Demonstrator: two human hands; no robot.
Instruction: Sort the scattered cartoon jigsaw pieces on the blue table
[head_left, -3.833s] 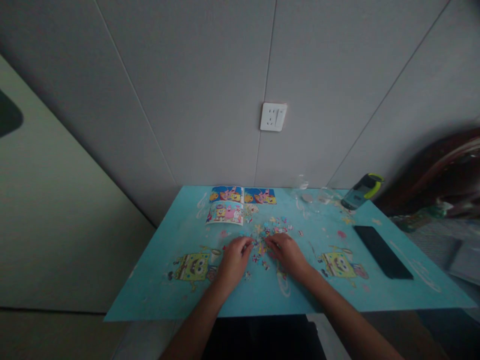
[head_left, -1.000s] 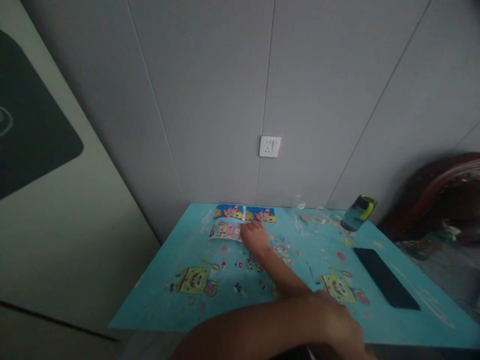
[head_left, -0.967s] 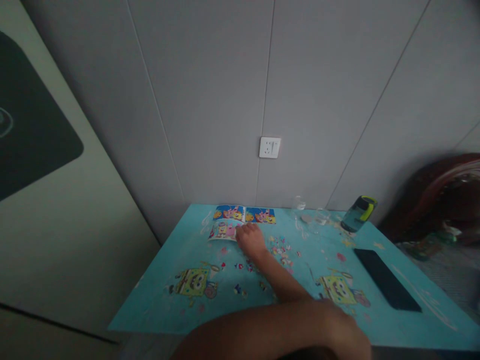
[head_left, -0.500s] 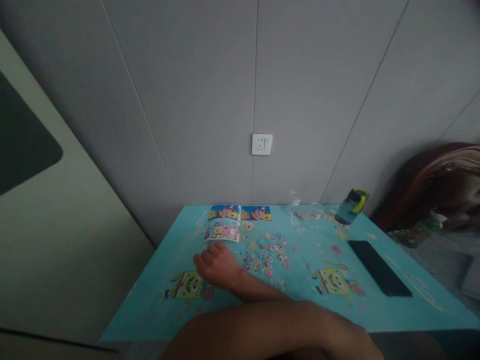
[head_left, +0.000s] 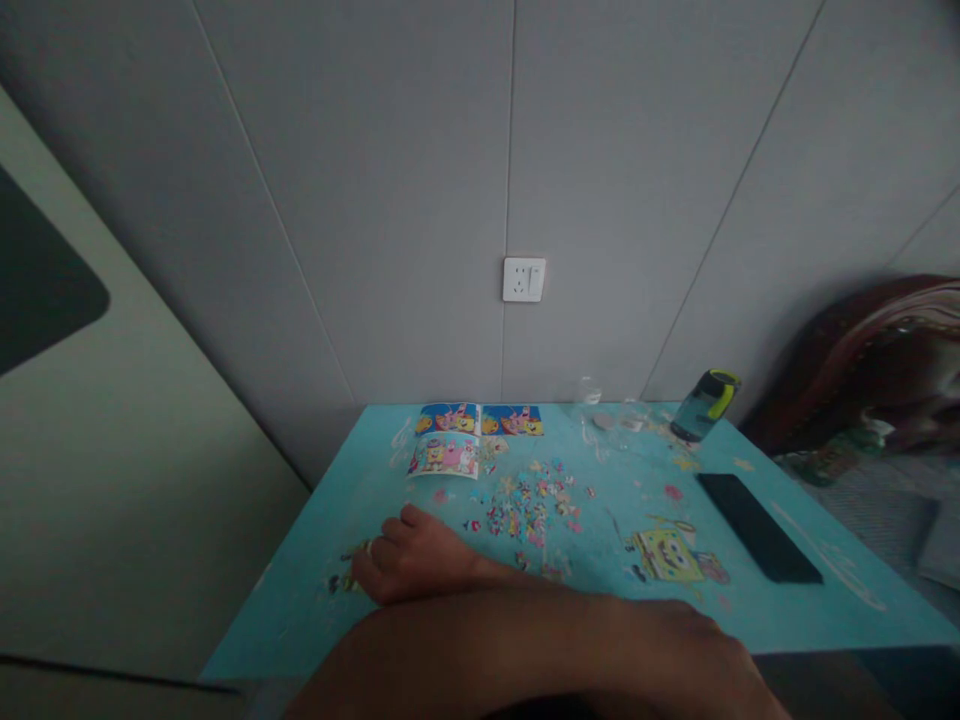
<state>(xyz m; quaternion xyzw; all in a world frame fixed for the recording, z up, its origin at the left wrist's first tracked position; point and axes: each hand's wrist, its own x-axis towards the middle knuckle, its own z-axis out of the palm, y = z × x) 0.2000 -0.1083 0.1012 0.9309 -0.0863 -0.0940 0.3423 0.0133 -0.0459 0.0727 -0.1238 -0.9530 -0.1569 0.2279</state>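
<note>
My forearms lie crossed at the table's near edge. My right hand (head_left: pixel 409 558) rests on the left part of the cloth, over a printed cartoon figure. Its fingers are curled in, and the palm side is hidden. My left forearm (head_left: pixel 480 645) lies in front, and my left hand (head_left: pixel 709 650) is dark at its right end, its fingers not distinguishable. Small jigsaw pieces (head_left: pixel 534 505) are scattered in a loose heap beyond the forearms. Behind my right hand lies a cartoon picture sheet (head_left: pixel 446 455), with another cartoon picture (head_left: pixel 512 420) beside it.
A turquoise cartoon tablecloth (head_left: pixel 300 570) covers the table. At right are a dark flat slab (head_left: pixel 759 528) and a tilted bottle (head_left: pixel 703 405). Clear plastic items (head_left: pixel 630 416) stand by the wall, which has a socket (head_left: pixel 523 279). A brown leather seat (head_left: pixel 877 360) is farther right.
My right hand has drawn back toward me and slightly left, away from the picture sheet, uncovering more cloth and several loose pieces. The view has shifted slightly.
</note>
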